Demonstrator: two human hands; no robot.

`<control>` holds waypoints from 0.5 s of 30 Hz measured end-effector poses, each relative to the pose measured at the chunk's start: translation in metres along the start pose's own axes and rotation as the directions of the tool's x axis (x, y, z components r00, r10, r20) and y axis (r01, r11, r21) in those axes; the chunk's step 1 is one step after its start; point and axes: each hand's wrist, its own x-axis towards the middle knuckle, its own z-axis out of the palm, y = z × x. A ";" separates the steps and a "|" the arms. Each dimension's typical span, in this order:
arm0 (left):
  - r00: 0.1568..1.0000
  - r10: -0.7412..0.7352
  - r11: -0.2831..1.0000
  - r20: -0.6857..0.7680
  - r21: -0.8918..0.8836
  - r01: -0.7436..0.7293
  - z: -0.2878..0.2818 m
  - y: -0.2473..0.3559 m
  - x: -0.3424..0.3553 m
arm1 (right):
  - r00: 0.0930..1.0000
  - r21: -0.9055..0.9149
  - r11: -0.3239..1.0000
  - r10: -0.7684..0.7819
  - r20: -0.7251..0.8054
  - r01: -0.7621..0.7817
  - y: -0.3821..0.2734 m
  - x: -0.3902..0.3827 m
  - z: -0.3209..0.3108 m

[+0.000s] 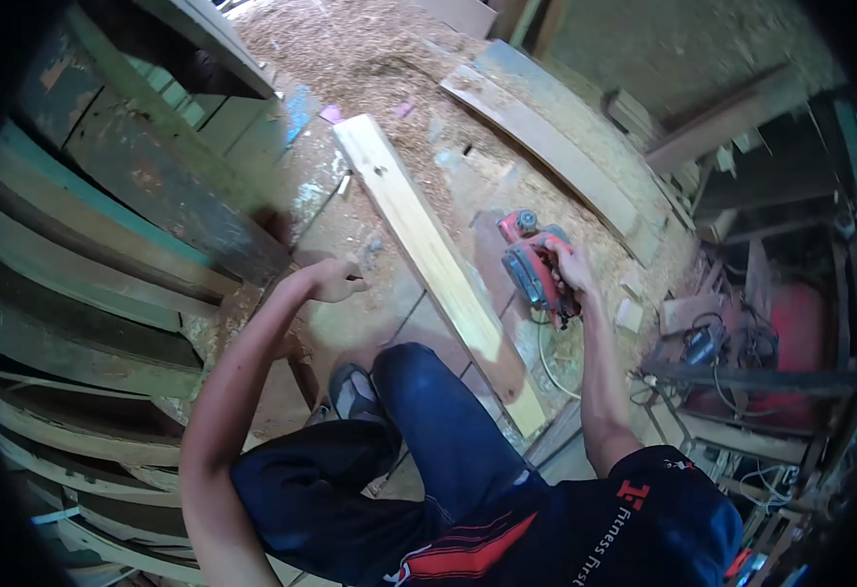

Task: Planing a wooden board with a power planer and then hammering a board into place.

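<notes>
My right hand [572, 266] is wrapped round the handle of a red and dark electric planer [524, 272], just right of a long pale board [414, 225]. Whether the planer touches the floor, I cannot tell. The board lies slantwise from the far middle toward my right knee, with a dark knot near its far end. Left of the board, my left hand [336, 281] hangs above the floor with its fingers curled in. Nothing shows in it. A pale cord [546, 364] curves down below the planer beside the board's near end.
Wood shavings [350, 49] cover the far floor. Wide planks [556, 147] lie beyond the planer. Curved timbers [86, 323] are stacked at my left, near a worn wooden piece [174, 166]. A cluttered rack with cables and a red rounded object [795, 342] stands at the right.
</notes>
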 end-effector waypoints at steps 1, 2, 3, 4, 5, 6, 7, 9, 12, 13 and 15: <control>1.000 0.011 1.000 0.007 0.007 -0.011 0.004 0.003 0.001 | 1.000 -0.030 1.000 0.008 -0.020 -0.009 0.015 -0.005 -0.005; 1.000 0.020 0.999 0.010 0.042 -0.020 0.009 0.006 0.002 | 0.998 -0.057 0.997 0.053 -0.031 -0.055 0.030 -0.011 -0.011; 1.000 0.027 0.997 0.013 0.076 -0.028 0.012 0.009 0.003 | 0.997 -0.052 0.997 0.059 -0.040 -0.061 0.043 -0.017 -0.019; 0.998 0.048 0.995 0.052 0.090 -0.052 0.014 0.013 0.002 | 0.999 -0.033 0.999 0.044 0.000 -0.044 0.051 -0.026 -0.023; 0.997 0.053 0.994 0.061 0.097 -0.058 0.018 0.014 0.001 | 0.999 -0.012 1.000 0.027 0.042 -0.026 0.058 -0.036 -0.026; 0.995 0.080 0.995 0.056 0.061 -0.084 0.023 0.015 -0.003 | 0.997 -0.013 0.998 0.058 0.043 -0.058 0.064 -0.045 -0.029; 0.993 0.111 0.993 0.050 0.028 -0.112 0.025 0.017 -0.005 | 0.997 -0.003 0.998 0.064 0.034 -0.064 0.066 -0.051 -0.031; 0.993 0.107 0.994 0.039 0.010 -0.108 0.028 0.017 -0.010 | 0.994 0.066 0.995 0.072 0.079 -0.077 0.071 -0.060 -0.033; 0.996 0.045 0.999 0.071 -0.030 -0.043 0.021 0.020 -0.012 | 0.993 0.110 0.991 0.062 0.100 -0.073 0.081 -0.049 -0.034; 0.994 -0.022 0.999 0.109 -0.046 0.027 0.019 0.019 -0.013 | 0.992 0.119 0.990 0.058 0.108 -0.071 0.076 -0.048 -0.029; 0.994 -0.036 0.997 0.106 -0.057 0.042 0.016 0.016 -0.018 | 0.989 0.244 0.970 -0.023 0.147 -0.014 0.050 -0.047 -0.020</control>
